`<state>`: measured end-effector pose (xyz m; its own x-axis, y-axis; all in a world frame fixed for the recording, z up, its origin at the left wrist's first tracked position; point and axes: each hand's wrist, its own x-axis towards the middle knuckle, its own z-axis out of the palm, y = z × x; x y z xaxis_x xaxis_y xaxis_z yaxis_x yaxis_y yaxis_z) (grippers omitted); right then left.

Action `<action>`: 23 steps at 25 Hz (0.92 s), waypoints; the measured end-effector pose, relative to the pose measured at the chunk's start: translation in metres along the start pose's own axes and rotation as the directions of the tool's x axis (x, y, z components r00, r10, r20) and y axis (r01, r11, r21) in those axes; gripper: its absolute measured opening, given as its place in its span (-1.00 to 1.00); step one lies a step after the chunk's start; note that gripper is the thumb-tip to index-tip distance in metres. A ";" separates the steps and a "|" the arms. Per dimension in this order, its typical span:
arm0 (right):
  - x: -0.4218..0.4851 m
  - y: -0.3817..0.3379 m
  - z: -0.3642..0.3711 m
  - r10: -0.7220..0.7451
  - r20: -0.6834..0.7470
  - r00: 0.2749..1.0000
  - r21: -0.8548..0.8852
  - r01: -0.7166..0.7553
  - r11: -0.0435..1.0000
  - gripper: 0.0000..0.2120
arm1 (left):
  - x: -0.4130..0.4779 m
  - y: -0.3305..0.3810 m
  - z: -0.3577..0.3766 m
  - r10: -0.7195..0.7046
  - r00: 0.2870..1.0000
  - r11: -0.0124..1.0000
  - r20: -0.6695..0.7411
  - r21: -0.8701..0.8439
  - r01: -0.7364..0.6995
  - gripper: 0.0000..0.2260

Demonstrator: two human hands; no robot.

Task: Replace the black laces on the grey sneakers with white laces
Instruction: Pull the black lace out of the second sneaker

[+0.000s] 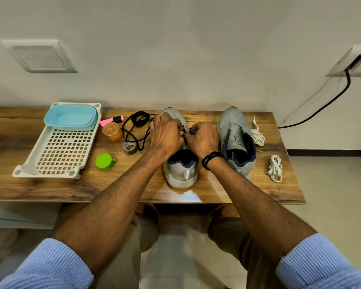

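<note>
Left to right. Loose run of black lace (140,119) lay piled beside the left sneaker (181,172), its end leading under my left hand (165,134), fingers curled, pinching it. Right hand (203,138) pinched the same shoe at the eyelet row, steadying. Best drawn out one crossing at a time, slack fed leftward, shoe held down.

Around: tray (61,151), orange jar (112,132) and tape roll (130,147) touching the lace pile, a likely snag. Right sneaker (233,122) already bare; white laces (275,168) at the far right, beyond it.
</note>
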<state>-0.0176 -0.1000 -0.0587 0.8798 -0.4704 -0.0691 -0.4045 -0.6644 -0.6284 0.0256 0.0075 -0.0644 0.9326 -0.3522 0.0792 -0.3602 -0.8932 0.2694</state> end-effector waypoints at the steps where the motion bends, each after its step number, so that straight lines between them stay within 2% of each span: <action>1: 0.001 0.000 0.000 0.023 0.000 1.000 0.032 -0.023 0.999 -0.77 | 0.000 0.000 -0.001 0.000 1.000 1.000 0.010 0.000 0.000 -0.78; 8: -0.002 -0.001 0.004 0.017 -0.014 1.000 0.101 -0.016 0.995 -0.66 | 0.003 0.001 -0.002 -0.014 0.998 0.998 0.055 -0.056 0.017 -0.83; 16: -0.005 -0.003 0.007 -0.007 -0.050 0.999 0.125 0.013 0.992 -0.78 | 0.002 0.006 -0.004 -0.025 0.997 0.998 0.076 -0.058 0.029 -0.75; 23: -0.005 -0.002 0.008 -0.030 -0.065 0.997 0.136 0.038 0.990 -0.80 | 0.004 0.008 -0.005 -0.028 0.995 0.998 0.099 -0.050 0.033 -0.78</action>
<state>-0.0187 -0.0914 -0.0634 0.8733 -0.4871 0.0000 -0.3328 -0.5966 -0.7303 0.0262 0.0001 -0.0576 0.9354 -0.3528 -0.0236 -0.3273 -0.8891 0.3199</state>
